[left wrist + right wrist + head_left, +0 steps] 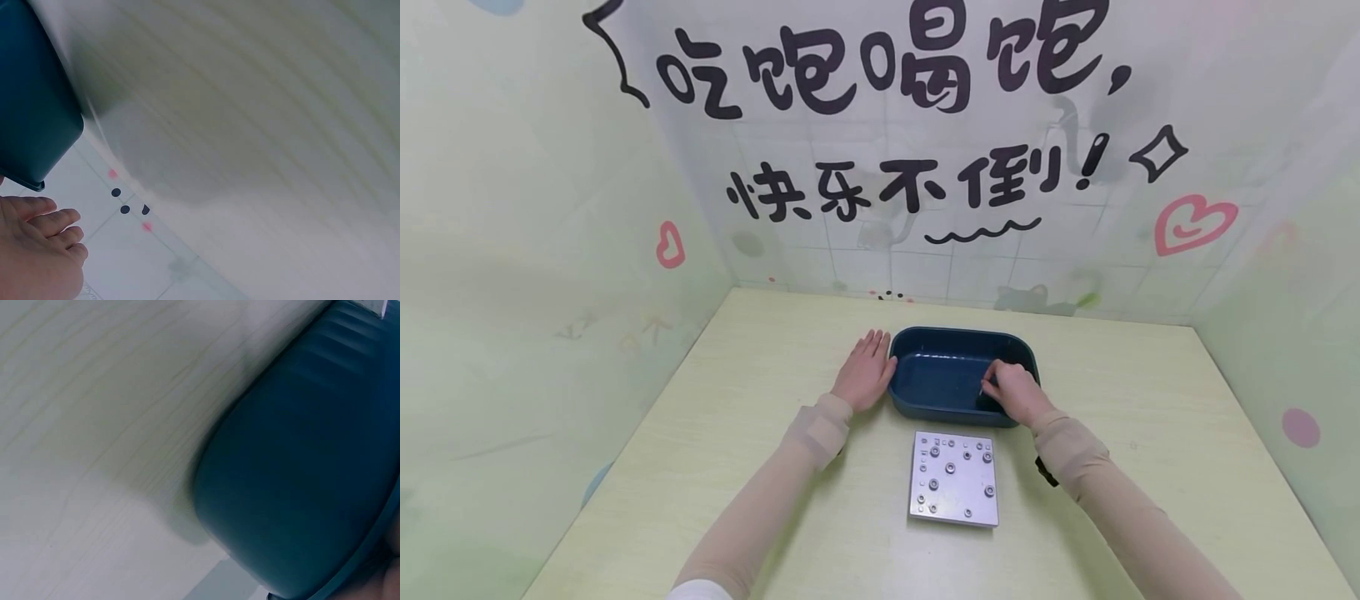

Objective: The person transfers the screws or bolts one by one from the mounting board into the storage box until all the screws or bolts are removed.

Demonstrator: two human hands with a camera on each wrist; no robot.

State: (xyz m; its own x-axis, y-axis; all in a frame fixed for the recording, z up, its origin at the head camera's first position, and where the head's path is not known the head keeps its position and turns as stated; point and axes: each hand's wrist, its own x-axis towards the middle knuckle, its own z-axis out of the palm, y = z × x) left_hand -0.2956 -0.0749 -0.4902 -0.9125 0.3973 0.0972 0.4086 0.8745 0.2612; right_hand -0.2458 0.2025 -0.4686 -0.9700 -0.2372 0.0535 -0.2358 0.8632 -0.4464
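A dark blue oblong tray (pixel 940 414) stands on the table, its near end wall also large in the right wrist view. My left hand (pixel 867 371) lies beside the tray's left end with fingers extended and the thumb at its rim. In the left wrist view, the fingers of that left hand (pixel 47 244) show next to the tray's wall (pixel 37 94). My right hand (pixel 1015 392) reaches over the right end into the tray, thumb and fingertips brought together around a tiny shiny piece (pixel 982 390), too small to identify. Beneath those fingers the tray is dark and its contents are hidden.
A square metal plate (pixel 955 492) with several bolts and small square pieces lies on the table in front of the tray. The pale wood-grain table (pixel 820 325) meets a printed back wall (pixel 917 250), with side walls left and right.
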